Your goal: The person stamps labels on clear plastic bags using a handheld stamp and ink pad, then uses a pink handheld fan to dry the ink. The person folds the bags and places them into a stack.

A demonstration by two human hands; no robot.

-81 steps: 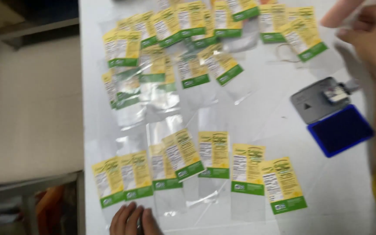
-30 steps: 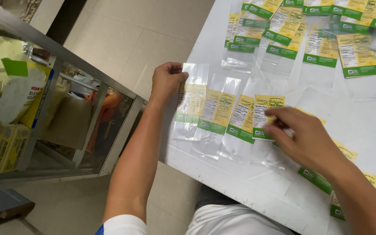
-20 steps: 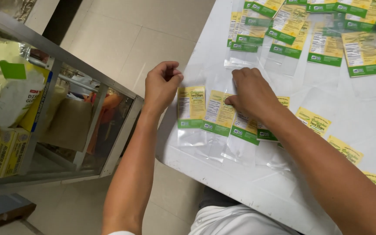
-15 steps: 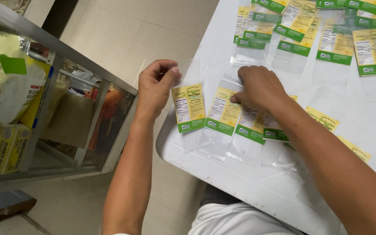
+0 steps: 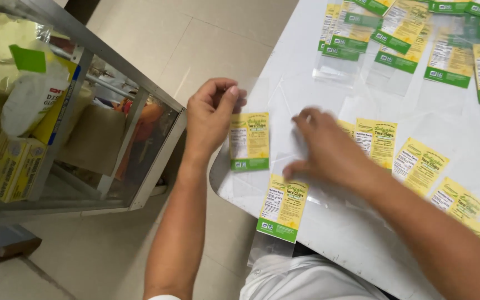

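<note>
Clear plastic bags with yellow and green labels lie on a white table (image 5: 301, 72). My left hand (image 5: 211, 119) pinches the clear top of one labelled bag (image 5: 249, 141) at the table's left corner. My right hand (image 5: 326, 151) rests palm down, fingers spread, on the row of bags just to the right, and is slightly blurred. Another labelled bag (image 5: 283, 208) lies below it at the table's near edge. More bags (image 5: 420, 165) trail off to the right along my right forearm.
A spread of several labelled bags (image 5: 404, 33) covers the far part of the table. On the left stands a metal-framed glass cabinet (image 5: 140, 111) holding pale bags and yellow boxes (image 5: 15, 166). Beige floor tiles (image 5: 195, 44) lie between them.
The view has swung from the table top to its left corner. My left hand has drawn one bag away from the row, and my right hand has shifted right over the others.
</note>
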